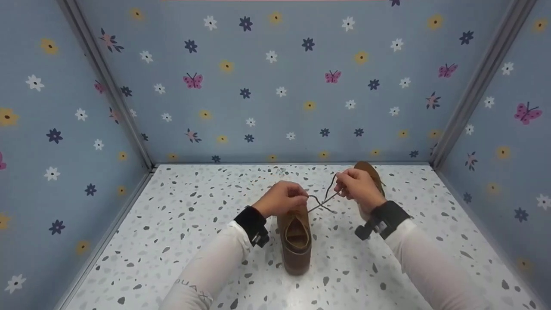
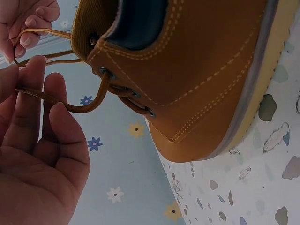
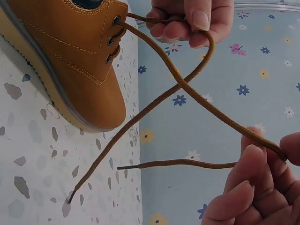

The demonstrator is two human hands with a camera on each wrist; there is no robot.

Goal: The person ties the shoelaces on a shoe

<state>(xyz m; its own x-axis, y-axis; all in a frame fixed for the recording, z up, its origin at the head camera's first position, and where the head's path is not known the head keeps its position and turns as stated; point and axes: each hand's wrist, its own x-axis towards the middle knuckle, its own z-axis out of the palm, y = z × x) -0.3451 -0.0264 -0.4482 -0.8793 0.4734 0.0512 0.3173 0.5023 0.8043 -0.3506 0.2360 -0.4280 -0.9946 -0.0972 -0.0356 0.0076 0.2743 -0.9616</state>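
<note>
A brown shoe [image 1: 297, 260] stands on the speckled surface, its heel toward me. My left hand [image 1: 284, 199] is over the laced front of it, pinching one brown lace between thumb and finger. Out to the right, my right hand [image 1: 358, 187] pinches the other lace [image 3: 225, 119], drawn out from the top eyelet [image 3: 117, 21]. Between the hands the two laces cross in the right wrist view. The left hand's lace [image 3: 136, 119] hangs past the crossing with its tip loose; a tipped end of the right one pokes out from the right fingers.
A second brown shoe [image 1: 369, 170] lies at the back right, partly hidden behind the right hand. Blue flowered panels [image 1: 267, 86] wall the speckled tabletop [image 1: 193, 258] at the back and both sides, with grey metal posts [image 1: 109, 86] at the corners.
</note>
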